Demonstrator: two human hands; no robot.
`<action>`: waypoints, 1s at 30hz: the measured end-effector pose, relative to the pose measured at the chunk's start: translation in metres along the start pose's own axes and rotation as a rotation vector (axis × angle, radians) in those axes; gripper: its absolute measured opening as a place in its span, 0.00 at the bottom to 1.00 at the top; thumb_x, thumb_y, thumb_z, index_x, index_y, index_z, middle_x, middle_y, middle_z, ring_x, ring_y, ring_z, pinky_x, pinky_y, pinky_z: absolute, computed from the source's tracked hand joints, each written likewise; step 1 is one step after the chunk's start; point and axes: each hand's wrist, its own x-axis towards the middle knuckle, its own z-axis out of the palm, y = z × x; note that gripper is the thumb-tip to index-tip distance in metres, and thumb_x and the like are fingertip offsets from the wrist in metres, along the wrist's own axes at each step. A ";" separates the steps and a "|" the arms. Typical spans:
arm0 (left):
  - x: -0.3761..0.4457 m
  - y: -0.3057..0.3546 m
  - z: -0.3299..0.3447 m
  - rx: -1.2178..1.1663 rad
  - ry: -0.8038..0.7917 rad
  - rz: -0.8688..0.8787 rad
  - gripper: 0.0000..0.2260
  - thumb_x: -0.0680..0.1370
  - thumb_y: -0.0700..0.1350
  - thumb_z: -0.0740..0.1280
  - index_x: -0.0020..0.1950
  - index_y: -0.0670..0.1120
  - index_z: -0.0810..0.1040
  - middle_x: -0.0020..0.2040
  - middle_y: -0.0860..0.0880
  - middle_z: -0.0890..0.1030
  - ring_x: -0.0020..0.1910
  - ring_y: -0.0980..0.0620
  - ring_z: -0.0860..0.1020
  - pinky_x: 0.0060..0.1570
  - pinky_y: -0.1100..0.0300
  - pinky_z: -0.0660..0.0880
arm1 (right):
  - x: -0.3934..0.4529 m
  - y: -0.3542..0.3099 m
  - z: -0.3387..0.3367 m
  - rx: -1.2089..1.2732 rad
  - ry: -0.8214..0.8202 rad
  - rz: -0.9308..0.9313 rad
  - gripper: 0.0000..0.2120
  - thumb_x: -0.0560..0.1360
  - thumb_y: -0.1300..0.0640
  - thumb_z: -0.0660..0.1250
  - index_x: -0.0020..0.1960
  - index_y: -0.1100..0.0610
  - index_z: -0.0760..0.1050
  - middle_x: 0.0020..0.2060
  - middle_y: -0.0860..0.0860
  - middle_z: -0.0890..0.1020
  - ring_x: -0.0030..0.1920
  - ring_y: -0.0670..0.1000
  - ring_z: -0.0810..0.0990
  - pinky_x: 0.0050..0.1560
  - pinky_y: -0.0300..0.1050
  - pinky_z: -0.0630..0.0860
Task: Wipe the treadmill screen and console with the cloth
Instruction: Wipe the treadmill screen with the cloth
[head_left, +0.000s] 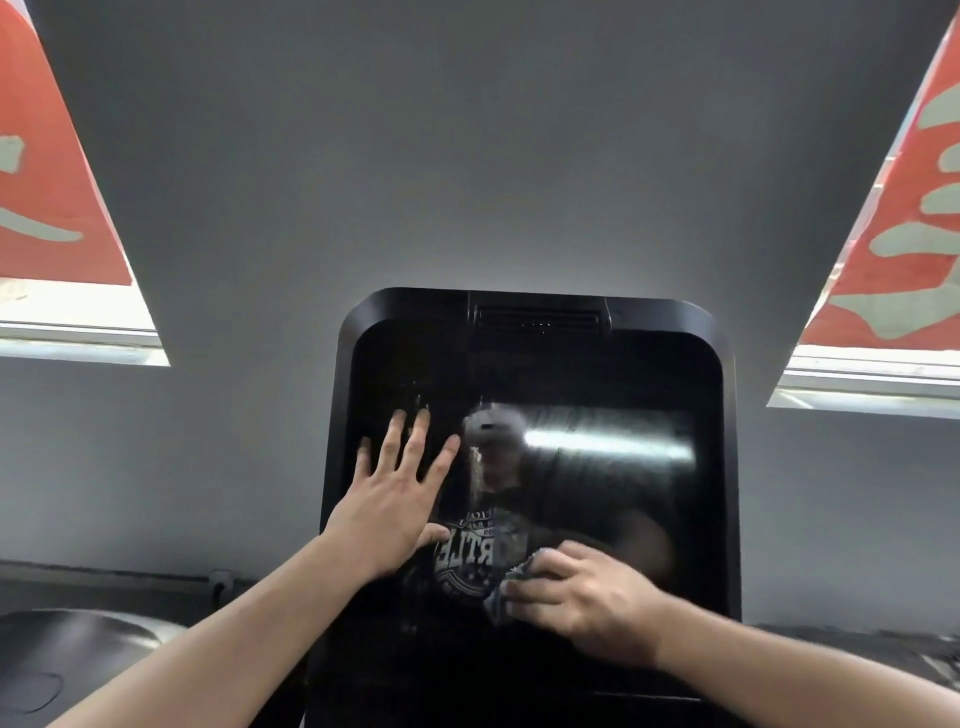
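While left hand (392, 499) lies flat, fingers spread, bracing the treadmill screen (587, 467), right hand (582, 597) bunches the cloth (501, 597) at near centre. I'd keep overlapping strokes, light pressure, then the console rim (724, 415).

Glossy black treadmill screen (597, 493) in a black console frame (727, 415); grey wall (467, 156); orange-red window blinds (52, 208) with pale grey-green lettering; bluish patterned cloth (501, 597).
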 end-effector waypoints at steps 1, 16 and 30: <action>0.000 0.000 0.000 0.003 0.004 -0.001 0.51 0.77 0.70 0.64 0.82 0.54 0.31 0.80 0.40 0.26 0.79 0.35 0.28 0.78 0.31 0.48 | 0.006 0.018 -0.010 -0.020 0.021 -0.008 0.14 0.85 0.56 0.59 0.63 0.46 0.80 0.66 0.42 0.81 0.56 0.52 0.81 0.46 0.49 0.79; 0.001 0.001 0.000 -0.009 -0.012 -0.002 0.51 0.77 0.70 0.64 0.83 0.53 0.31 0.81 0.41 0.27 0.79 0.35 0.28 0.78 0.32 0.48 | 0.028 0.064 -0.029 0.001 0.287 0.346 0.17 0.80 0.62 0.62 0.63 0.52 0.83 0.63 0.46 0.84 0.53 0.55 0.79 0.50 0.53 0.80; 0.001 0.000 0.002 -0.025 -0.002 -0.007 0.51 0.77 0.69 0.65 0.83 0.54 0.31 0.80 0.42 0.26 0.79 0.36 0.27 0.78 0.31 0.47 | 0.016 0.032 0.002 0.021 0.247 0.498 0.23 0.75 0.64 0.67 0.69 0.53 0.81 0.69 0.47 0.81 0.61 0.56 0.77 0.55 0.57 0.79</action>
